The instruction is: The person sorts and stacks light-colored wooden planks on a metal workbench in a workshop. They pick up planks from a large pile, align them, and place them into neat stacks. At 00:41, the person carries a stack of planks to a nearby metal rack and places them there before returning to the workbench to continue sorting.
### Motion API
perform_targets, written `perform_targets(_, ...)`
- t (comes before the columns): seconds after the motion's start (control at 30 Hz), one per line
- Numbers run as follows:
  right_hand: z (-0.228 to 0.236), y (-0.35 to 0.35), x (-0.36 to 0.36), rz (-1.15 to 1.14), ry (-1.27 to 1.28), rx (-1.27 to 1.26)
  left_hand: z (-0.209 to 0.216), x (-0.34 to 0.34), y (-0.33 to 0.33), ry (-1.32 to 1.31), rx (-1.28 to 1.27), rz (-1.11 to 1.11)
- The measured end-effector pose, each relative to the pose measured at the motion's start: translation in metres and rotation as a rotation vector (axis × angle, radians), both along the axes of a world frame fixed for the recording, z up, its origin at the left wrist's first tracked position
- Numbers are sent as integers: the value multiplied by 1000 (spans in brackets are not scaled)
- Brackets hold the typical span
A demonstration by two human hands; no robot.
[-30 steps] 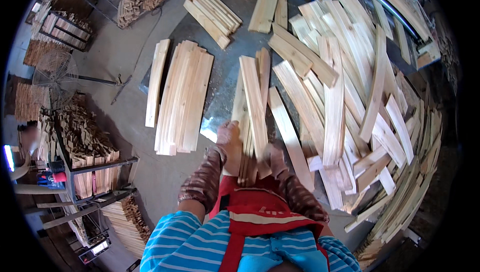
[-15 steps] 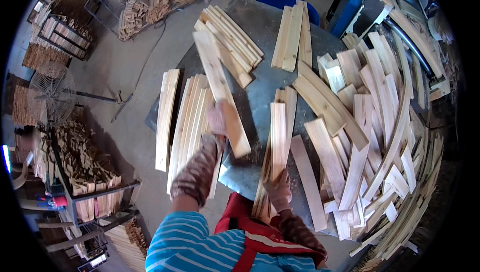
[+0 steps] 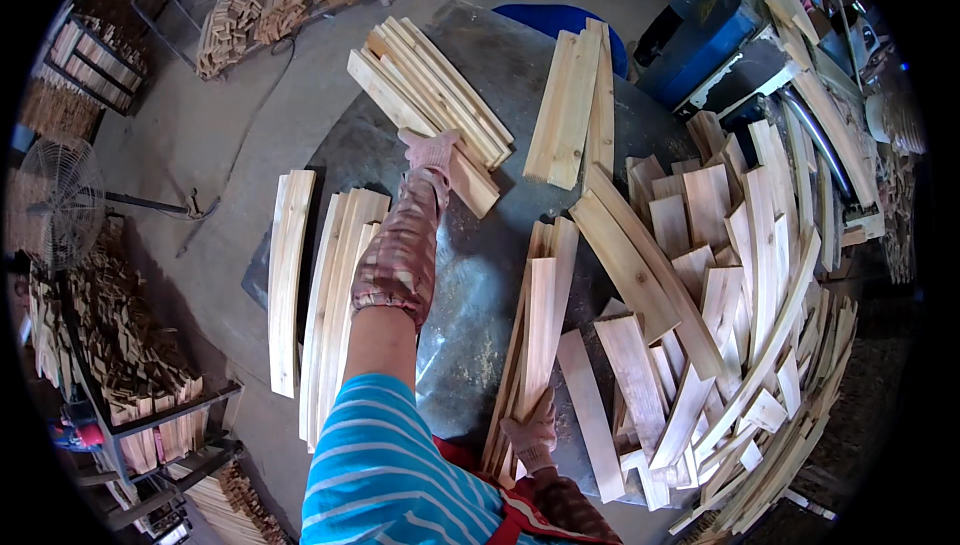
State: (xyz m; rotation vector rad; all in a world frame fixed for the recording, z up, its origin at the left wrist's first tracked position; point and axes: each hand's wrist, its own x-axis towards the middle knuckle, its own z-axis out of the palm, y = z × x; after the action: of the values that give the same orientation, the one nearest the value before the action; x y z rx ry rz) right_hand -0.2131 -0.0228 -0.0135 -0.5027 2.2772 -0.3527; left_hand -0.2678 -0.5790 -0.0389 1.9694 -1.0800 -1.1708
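Observation:
My left hand point(image 3: 430, 151), gloved in pale pink, reaches to the far pile and grips across a light wooden board point(image 3: 470, 186). That board lies slanted along the near side of several stacked boards point(image 3: 440, 75). Thumb and fingers are at its two edges. Low in the middle, my right hand point(image 3: 532, 435), gloved too, is closed around the lower part of a narrow wooden board point(image 3: 540, 330). This board rests on other long boards, and its lower end is partly hidden by the hand.
All this lies on a dark round metal table point(image 3: 465, 295). Boards point(image 3: 292, 285) stand grouped at its left edge, two more point(image 3: 566, 110) lie at the far side, and a large jumbled heap point(image 3: 700, 295) covers the right. A fan point(image 3: 60, 200) and wood racks point(image 3: 150, 425) stand left.
My left hand has moved away from me with its board, which now lies against the far pile. My right hand stays on its board. The view has shifted a little.

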Motion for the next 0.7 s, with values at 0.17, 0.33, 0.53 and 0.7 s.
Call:
perform_targets(0.17,4,-1,-7,86,-4,-47,-57,30,-48,290,-168,-25)
perform_targets(0.33,22,-21,-13,27,-40,56,-12,22,12,-112,-146,-181)
perform_targets(0.53,13,-7,-18,2,-37,-154,19,112,303,674,20,-683)
perform_targets(0.7,-18,-3,-15,4,-152,-181,12,114,474,289,54,-701)
